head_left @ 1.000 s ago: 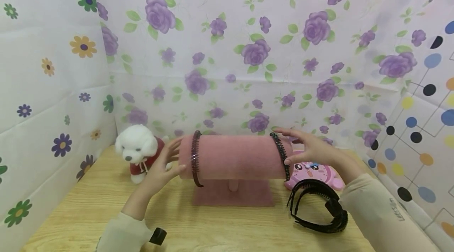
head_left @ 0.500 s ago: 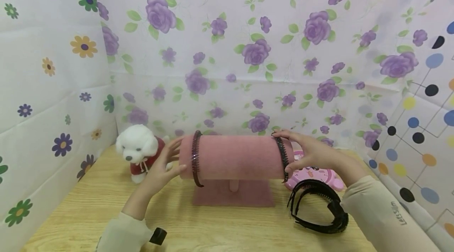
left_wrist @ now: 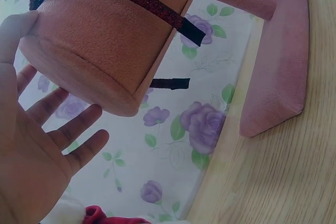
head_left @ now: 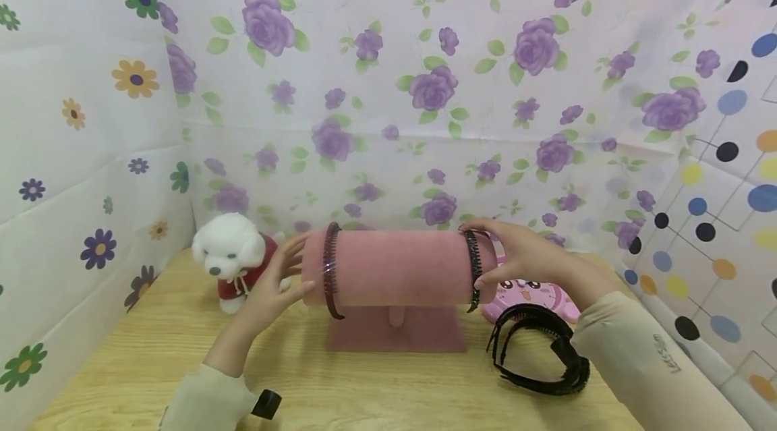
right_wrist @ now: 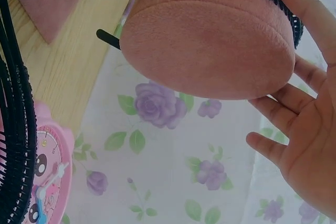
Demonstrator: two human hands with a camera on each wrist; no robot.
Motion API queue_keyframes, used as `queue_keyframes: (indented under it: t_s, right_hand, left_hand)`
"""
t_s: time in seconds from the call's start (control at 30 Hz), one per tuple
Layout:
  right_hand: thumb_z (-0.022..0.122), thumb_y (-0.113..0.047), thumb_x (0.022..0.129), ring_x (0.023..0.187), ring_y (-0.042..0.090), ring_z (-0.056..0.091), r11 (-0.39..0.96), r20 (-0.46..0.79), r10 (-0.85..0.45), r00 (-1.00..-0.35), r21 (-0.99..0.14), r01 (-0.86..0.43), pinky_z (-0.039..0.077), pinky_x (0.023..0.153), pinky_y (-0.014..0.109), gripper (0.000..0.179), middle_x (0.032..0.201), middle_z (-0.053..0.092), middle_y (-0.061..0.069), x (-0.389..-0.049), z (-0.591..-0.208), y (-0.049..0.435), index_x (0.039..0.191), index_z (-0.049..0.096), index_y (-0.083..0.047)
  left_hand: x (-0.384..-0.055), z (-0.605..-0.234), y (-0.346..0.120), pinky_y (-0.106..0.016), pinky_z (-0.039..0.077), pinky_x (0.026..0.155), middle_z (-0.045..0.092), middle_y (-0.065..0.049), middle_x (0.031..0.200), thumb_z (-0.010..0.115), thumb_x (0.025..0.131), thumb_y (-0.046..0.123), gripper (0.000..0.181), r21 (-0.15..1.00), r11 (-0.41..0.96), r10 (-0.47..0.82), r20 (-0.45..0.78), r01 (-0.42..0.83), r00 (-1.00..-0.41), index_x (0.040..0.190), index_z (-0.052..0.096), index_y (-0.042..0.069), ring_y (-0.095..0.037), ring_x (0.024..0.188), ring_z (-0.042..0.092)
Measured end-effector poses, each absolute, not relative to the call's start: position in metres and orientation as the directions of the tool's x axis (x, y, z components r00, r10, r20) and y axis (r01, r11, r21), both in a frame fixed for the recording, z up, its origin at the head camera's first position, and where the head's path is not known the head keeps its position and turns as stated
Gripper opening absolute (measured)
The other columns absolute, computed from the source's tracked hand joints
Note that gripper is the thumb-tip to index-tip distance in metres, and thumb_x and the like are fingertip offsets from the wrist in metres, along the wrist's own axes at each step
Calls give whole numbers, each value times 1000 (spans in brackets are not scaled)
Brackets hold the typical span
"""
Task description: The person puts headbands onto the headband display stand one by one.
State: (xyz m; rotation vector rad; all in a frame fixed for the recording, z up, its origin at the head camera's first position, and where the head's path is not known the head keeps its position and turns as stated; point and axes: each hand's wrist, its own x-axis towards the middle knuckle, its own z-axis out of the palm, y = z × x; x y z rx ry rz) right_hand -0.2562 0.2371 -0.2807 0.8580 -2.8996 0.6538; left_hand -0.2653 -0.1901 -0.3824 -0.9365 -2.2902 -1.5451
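A pink padded roll stand point(head_left: 400, 269) stands upright on the table. A dark red glittery headband point(head_left: 330, 269) sits round its left part, a black toothed headband point(head_left: 473, 269) round its right part. My right hand point(head_left: 525, 259) grips the black headband, thumb on its front and index finger over its top. In the right wrist view, the thumb point(right_wrist: 310, 11) lies on the band and the other fingers reach to the roll's end. My left hand point(head_left: 267, 289) rests against the roll's left end, its fingers point(left_wrist: 79, 127) spread; the thumb touches close to the red headband.
A white plush dog point(head_left: 233, 255) in red sits behind my left hand. Several black headbands point(head_left: 537, 350) lie bundled at the right, before a pink cartoon clock point(head_left: 528, 299). Floral cloth point(head_left: 388, 168) encloses the wooden table point(head_left: 364, 390).
The right hand has closed its fingers on the black headband. The band's lower end has shifted left, so it stands straighter on the roll. The left hand has stayed at its end.
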Motion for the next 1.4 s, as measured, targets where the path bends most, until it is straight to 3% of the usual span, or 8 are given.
queue_keyframes:
  t_s: [0.23, 0.5, 0.8, 1.07, 1.4]
  right_hand:
    - [85, -52, 62, 112, 19, 58, 773, 182, -510, -841, -332, -540, 47, 93, 42, 87, 132, 57, -4, -261, -282, 223, 137, 45, -31]
    - [84, -54, 63, 108, 19, 59, 797, 173, -499, -849, -294, -528, 49, 89, 40, 85, 129, 59, -3, -262, -282, 209, 136, 45, -35]
    - [82, -58, 63, 116, 23, 56, 804, 163, -487, -858, -299, -513, 48, 93, 44, 89, 137, 53, 0, -262, -279, 196, 139, 44, -33]
    - [82, -60, 62, 110, 23, 57, 815, 167, -483, -860, -275, -511, 49, 88, 43, 87, 131, 56, 3, -261, -276, 185, 136, 45, -36]
    - [82, -58, 63, 113, 24, 55, 802, 150, -507, -849, -279, -528, 48, 90, 42, 83, 123, 61, -5, -266, -274, 168, 134, 46, -37]
  left_hand:
    - [-266, -385, -193, -60, 40, 96, 32, -17, 153, 59, 90, 3, 74, 738, 250, 374, 523, 627, -765, 152, 20, 12, -28, 126, 44]
    - [-265, -386, -193, -69, 42, 89, 31, -20, 153, 59, 91, 4, 74, 754, 240, 378, 508, 611, -774, 152, 20, 18, -45, 125, 43]
    - [-263, -385, -192, -69, 42, 88, 30, -18, 154, 59, 90, 5, 74, 772, 239, 372, 487, 589, -790, 152, 20, 19, -43, 125, 42]
    - [-265, -382, -190, -70, 40, 90, 30, -16, 154, 59, 90, 6, 74, 771, 228, 381, 491, 594, -784, 152, 20, 21, -44, 127, 42]
    - [-265, -381, -190, -72, 39, 89, 30, -17, 154, 58, 91, 5, 73, 766, 228, 382, 497, 600, -779, 152, 20, 17, -45, 126, 42]
